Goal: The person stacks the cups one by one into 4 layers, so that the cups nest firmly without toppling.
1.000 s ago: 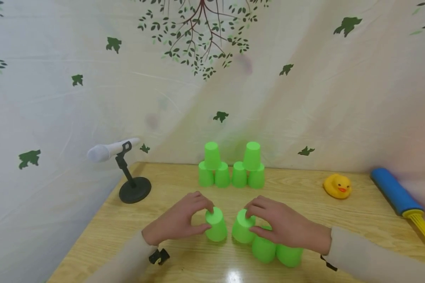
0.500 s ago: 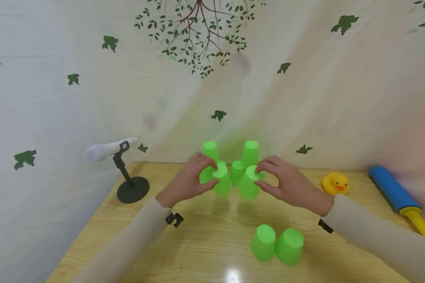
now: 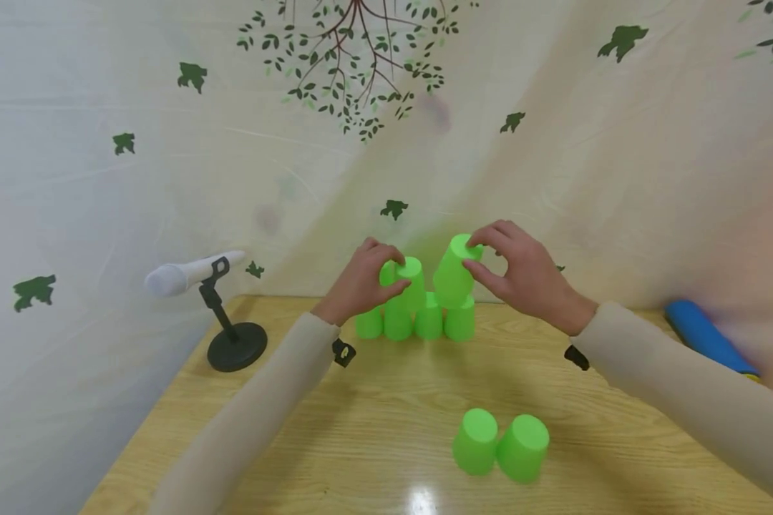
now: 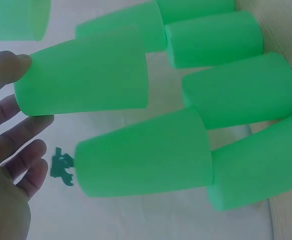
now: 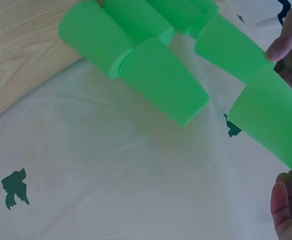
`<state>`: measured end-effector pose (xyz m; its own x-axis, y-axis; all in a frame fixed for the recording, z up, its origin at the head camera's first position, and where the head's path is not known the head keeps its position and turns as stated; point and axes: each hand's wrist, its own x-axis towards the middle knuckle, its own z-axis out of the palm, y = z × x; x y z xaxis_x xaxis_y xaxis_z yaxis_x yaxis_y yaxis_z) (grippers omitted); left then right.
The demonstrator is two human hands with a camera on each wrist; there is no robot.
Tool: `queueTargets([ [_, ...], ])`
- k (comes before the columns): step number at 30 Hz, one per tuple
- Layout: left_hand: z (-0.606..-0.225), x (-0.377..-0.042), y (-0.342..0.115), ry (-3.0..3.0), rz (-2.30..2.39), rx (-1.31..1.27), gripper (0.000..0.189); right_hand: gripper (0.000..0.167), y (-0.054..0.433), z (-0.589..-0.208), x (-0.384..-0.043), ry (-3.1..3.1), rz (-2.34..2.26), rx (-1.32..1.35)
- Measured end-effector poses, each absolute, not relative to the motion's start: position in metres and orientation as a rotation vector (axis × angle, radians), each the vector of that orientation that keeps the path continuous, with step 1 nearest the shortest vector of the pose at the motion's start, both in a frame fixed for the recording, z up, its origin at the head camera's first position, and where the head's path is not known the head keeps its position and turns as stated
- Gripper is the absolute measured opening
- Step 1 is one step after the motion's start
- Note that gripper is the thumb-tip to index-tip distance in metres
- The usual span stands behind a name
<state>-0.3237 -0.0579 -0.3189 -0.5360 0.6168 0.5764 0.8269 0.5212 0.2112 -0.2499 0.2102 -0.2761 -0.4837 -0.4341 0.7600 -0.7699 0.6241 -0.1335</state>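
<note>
Two green cups sit upside down on the wooden table, close to the person and touching each other. They are the nearest things, well apart from the cup tower further back.

The cup tower stands near the back edge of the table, by the curtain. Its bottom row is four green cups side by side, all upside down, with more cups on top of them.

The left hand is up at the left side of the cup tower. Its fingers and thumb pinch one green cup by the top, holding it over the tower's left half. The right hand is at the right side of the cup tower. Its fingers and thumb pinch another green cup, which tilts a little above the tower's right half.

To the left of the cup tower stands a white microphone on a black stand. To the right of the cup tower, by the curtain, lies a blue tube.
</note>
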Motion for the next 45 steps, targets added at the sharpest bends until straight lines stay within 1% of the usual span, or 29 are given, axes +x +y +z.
queueTargets([
  [6, -0.32, -0.34, -0.049, -2.46, -0.651, -1.099, 0.028, 0.023, 0.216, -0.27, -0.259, -2.14, 0.617, 0.881],
  [12, -0.32, -0.347, -0.04, -2.51, -0.615, -1.092, 0.029, 0.023, 0.216, -0.264, -0.269, -2.157, 0.629, 0.838],
  [22, -0.325, -0.35, -0.036, -2.556, -0.586, -1.053, 0.028, 0.023, 0.208, -0.262, -0.281, -2.255, 0.644, 0.799],
  [37, -0.325, -0.352, -0.036, -2.669, -0.554, -0.972, 0.036, 0.025, 0.189, -0.264, -0.306, -2.434, 0.648, 0.75],
  [45, -0.325, -0.355, -0.036, -2.682, -0.537, -0.981, 0.037, 0.026, 0.18, -0.266, -0.314, -2.486, 0.645, 0.727],
])
